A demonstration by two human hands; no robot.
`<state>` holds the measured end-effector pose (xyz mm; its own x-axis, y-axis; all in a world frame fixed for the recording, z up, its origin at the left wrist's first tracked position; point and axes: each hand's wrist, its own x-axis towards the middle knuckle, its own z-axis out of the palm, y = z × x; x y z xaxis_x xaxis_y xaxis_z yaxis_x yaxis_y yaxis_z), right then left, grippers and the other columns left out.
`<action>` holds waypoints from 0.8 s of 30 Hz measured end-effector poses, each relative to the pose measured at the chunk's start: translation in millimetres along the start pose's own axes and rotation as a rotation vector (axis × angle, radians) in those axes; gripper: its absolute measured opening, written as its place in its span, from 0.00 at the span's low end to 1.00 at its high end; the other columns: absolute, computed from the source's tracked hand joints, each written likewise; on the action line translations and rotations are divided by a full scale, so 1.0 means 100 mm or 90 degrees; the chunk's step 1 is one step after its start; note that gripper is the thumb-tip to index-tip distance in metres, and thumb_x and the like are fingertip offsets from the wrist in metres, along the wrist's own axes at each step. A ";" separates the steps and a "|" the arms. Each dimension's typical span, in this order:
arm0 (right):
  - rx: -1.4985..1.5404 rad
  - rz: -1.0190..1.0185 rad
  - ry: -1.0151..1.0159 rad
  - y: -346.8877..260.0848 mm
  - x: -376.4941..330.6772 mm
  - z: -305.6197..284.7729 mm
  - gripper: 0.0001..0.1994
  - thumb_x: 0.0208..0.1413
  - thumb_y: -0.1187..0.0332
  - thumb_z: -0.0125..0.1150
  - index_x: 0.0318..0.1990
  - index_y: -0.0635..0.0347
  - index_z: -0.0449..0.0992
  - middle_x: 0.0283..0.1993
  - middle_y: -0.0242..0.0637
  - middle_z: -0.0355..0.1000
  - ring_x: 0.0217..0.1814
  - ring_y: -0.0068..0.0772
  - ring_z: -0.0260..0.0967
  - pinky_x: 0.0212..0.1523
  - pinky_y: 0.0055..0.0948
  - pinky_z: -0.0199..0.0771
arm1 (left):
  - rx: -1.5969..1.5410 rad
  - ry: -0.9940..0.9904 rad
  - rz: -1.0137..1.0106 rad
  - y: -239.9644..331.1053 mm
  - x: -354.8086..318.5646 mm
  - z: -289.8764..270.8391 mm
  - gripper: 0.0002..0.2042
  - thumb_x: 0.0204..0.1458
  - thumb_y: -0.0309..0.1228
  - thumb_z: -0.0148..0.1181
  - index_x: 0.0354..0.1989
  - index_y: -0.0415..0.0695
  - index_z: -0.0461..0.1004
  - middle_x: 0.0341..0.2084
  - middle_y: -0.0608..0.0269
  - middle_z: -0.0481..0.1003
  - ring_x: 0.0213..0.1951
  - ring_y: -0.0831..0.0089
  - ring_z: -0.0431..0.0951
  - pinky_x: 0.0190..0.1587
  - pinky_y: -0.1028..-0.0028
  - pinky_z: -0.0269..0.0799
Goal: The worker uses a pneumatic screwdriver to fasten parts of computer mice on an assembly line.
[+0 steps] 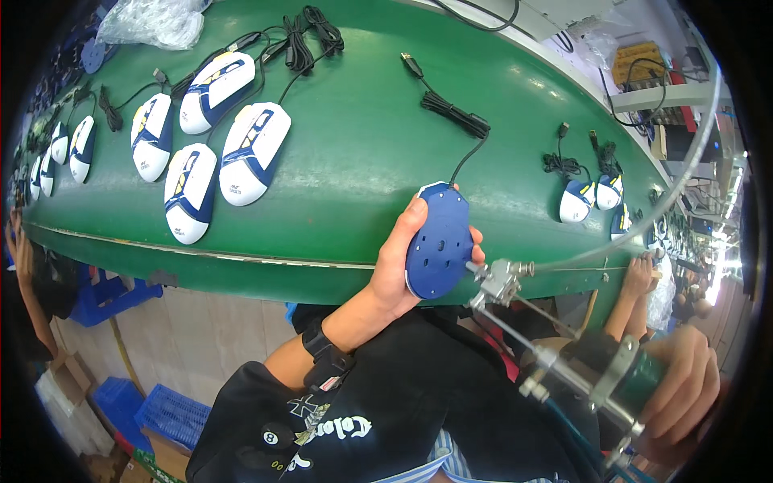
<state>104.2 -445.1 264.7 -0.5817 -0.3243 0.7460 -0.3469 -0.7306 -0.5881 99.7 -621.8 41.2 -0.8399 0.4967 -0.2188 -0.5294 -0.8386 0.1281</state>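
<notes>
A computer mouse lies belly-up in my left hand, fingers wrapped round its sides. Its dark blue underside faces up, and its black bundled cable runs away across the green table. At the lower right my right hand is closed round the grip of a metal dispensing gun, which has a long rod and a clear hose. The gun's nozzle end points at the mouse's lower right side, close to it; whether they touch I cannot tell.
Several white and blue mice with cables rest on the green table to the left; more lie at the right. A clear hose arcs overhead on the right. Other people's hands show at both sides. Blue baskets stand below left.
</notes>
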 end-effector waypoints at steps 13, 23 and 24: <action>-0.424 0.163 0.208 0.26 -0.17 0.01 0.12 0.61 0.63 0.58 0.38 0.53 0.60 0.15 0.21 0.66 0.15 0.11 0.64 0.21 0.09 0.68 | 0.055 0.027 -0.003 0.08 -0.07 -0.05 0.31 0.60 0.58 0.40 0.63 0.47 0.56 0.40 0.45 0.74 0.40 0.58 0.78 0.43 0.60 0.75; -0.349 0.104 0.113 0.50 -0.16 -0.06 0.12 0.60 0.63 0.59 0.36 0.53 0.60 0.16 0.23 0.66 0.15 0.13 0.65 0.20 0.11 0.69 | 0.021 0.013 -0.011 0.12 -0.06 -0.05 0.30 0.60 0.57 0.39 0.62 0.47 0.58 0.38 0.45 0.74 0.38 0.59 0.77 0.42 0.64 0.73; -0.314 0.081 0.080 0.51 -0.19 -0.09 0.12 0.59 0.63 0.59 0.36 0.53 0.61 0.16 0.23 0.66 0.15 0.13 0.66 0.19 0.11 0.70 | 0.024 0.016 -0.012 0.13 -0.05 -0.04 0.29 0.60 0.57 0.39 0.61 0.47 0.58 0.38 0.45 0.74 0.38 0.59 0.77 0.41 0.64 0.73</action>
<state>91.1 -470.9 218.4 -0.7150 -0.2955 0.6336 -0.5555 -0.3101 -0.7715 97.4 -635.5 39.9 -0.8263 0.5066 -0.2461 -0.5502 -0.8196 0.1602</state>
